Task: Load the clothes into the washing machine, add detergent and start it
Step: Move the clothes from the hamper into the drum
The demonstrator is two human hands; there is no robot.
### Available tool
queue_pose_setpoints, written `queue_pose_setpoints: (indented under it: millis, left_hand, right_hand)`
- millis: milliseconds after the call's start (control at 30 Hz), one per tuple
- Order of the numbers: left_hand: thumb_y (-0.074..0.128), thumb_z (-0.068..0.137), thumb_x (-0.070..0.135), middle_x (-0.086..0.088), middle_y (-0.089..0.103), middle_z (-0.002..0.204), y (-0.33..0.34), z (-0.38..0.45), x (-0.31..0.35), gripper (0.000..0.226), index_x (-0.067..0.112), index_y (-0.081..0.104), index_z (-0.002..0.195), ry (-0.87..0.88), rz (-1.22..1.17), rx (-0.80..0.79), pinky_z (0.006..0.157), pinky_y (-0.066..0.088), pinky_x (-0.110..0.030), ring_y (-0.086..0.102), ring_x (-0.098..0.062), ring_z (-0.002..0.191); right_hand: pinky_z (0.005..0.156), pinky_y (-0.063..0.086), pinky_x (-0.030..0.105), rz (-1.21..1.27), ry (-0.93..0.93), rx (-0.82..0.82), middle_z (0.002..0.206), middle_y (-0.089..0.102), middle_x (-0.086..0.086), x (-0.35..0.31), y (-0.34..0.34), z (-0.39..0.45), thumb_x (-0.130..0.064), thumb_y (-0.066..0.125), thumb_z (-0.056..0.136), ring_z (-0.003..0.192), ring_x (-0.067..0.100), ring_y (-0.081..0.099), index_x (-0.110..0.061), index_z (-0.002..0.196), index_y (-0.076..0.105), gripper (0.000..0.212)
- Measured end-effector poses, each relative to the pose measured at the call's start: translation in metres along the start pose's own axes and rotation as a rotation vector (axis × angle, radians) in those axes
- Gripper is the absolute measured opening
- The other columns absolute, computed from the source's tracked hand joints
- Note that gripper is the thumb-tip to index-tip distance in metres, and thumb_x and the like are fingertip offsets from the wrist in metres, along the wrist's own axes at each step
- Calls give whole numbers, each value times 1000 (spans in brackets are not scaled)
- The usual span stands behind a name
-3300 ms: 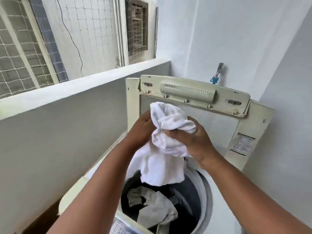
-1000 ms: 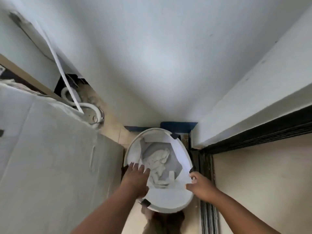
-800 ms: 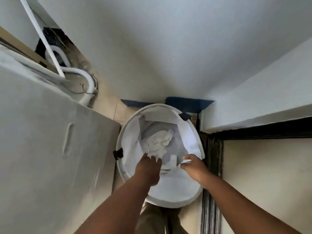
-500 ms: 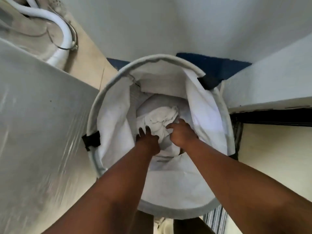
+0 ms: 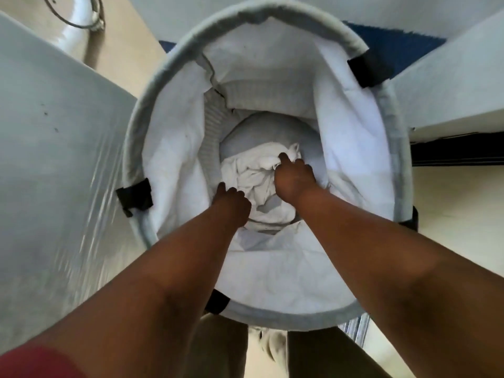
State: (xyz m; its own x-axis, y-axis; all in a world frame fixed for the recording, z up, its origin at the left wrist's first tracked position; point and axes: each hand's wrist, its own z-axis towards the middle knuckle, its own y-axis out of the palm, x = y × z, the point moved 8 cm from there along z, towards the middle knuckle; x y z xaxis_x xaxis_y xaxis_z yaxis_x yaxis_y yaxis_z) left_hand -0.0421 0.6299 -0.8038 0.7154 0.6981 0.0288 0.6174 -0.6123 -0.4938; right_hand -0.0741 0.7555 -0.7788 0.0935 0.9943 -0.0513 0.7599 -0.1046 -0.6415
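Observation:
A round white fabric laundry basket (image 5: 297, 274) with a grey rim stands on the floor below me. At its bottom lies a crumpled white cloth (image 5: 253, 173). Both arms reach deep into the basket. My right hand (image 5: 293, 178) has its fingers curled into the cloth's right side. My left hand (image 5: 230, 201) sits at the cloth's lower left edge with fingers bent down onto it; the fingertips are hidden. The washing machine's side panel (image 5: 54, 159) fills the left of the head view; its opening is out of sight.
A white drain hose (image 5: 77, 25) lies on the tan floor behind the machine. A white wall ledge (image 5: 450, 83) and a dark door track (image 5: 458, 151) border the basket on the right. A blue mat (image 5: 395, 42) lies behind the basket.
I turned from the washer, where I held a white garment, down to the basket. Both hands sank deeper into it and closed onto the white cloth at the bottom.

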Motion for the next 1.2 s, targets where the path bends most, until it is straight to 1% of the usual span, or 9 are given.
queue_pose_setpoints:
  millis: [167, 433, 533, 633, 767, 900, 1000, 1100, 1200]
  left_hand:
    - [52, 91, 32, -4, 50, 133, -65, -68, 2, 36, 22, 59, 125, 43, -139, 218, 98, 36, -39, 47, -26, 122]
    - [56, 86, 12, -3, 58, 106, -189, -249, -24, 15, 14, 65, 98, -24, -745, 638, 75, 45, -32, 53, -22, 102]
    - [53, 82, 2, -7, 55, 102, -230, -324, -42, 16, 15, 51, 90, -40, -748, 727, 72, 42, -33, 52, -28, 94]
    - [56, 81, 4, -9, 52, 114, -278, -415, -56, 33, 13, 47, 112, -40, -764, 765, 75, 38, -27, 50, -25, 93]
    - [51, 82, 8, -4, 49, 126, -332, -505, -58, 55, 22, 48, 135, 5, -495, 750, 91, 40, -29, 45, -25, 122]
    - [46, 87, 9, -4, 50, 125, -365, -592, -56, 48, 31, 59, 128, 66, -246, 768, 89, 42, -28, 48, -24, 120]
    - [46, 84, 5, -3, 53, 121, -381, -658, -63, 49, 31, 63, 123, 96, -211, 856, 85, 48, -31, 54, -25, 112]
    - [47, 80, 4, -1, 56, 114, -386, -728, -80, 49, 29, 67, 117, 176, -308, 1003, 85, 49, -32, 58, -23, 104]
    - [46, 76, 4, -3, 64, 109, -377, -809, -104, 46, 22, 71, 111, 273, -388, 1219, 84, 46, -24, 62, -22, 99]
  right_hand:
    - [94, 42, 42, 121, 106, 14, 148, 27, 8, 3, -45, -81, -14, 49, 89, 122, 37, 46, -8, 134, 47, 45]
    - [69, 45, 32, 445, 110, 341, 111, 59, 5, 17, -153, -237, -13, 43, 94, 94, 28, 64, -12, 104, 66, 25]
    - [63, 33, 26, 577, 158, 411, 103, 57, 4, 26, -201, -303, -14, 47, 92, 85, 27, 59, -16, 93, 54, 8]
    - [63, 37, 29, 671, 146, 477, 102, 56, 4, 24, -252, -373, -12, 50, 87, 78, 27, 54, -23, 97, 34, 22]
    - [75, 47, 32, 600, 56, 541, 124, 45, 3, 0, -311, -432, -20, 52, 86, 101, 29, 57, -26, 134, 33, 52]
    - [88, 49, 39, 593, -39, 695, 117, 43, 10, -42, -373, -488, -26, 50, 84, 105, 31, 54, -18, 125, 56, 43]
    - [96, 44, 24, 732, -191, 777, 134, 37, 5, -87, -411, -529, -27, 59, 90, 117, 22, 49, -18, 123, 58, 35]
    - [78, 38, -1, 973, -381, 866, 118, 53, -15, -136, -444, -591, -22, 57, 94, 106, 4, 53, -34, 108, 55, 19]
    - [68, 45, 5, 1209, -527, 981, 93, 67, -28, -184, -462, -653, -22, 56, 94, 89, -8, 61, -43, 96, 57, 20]
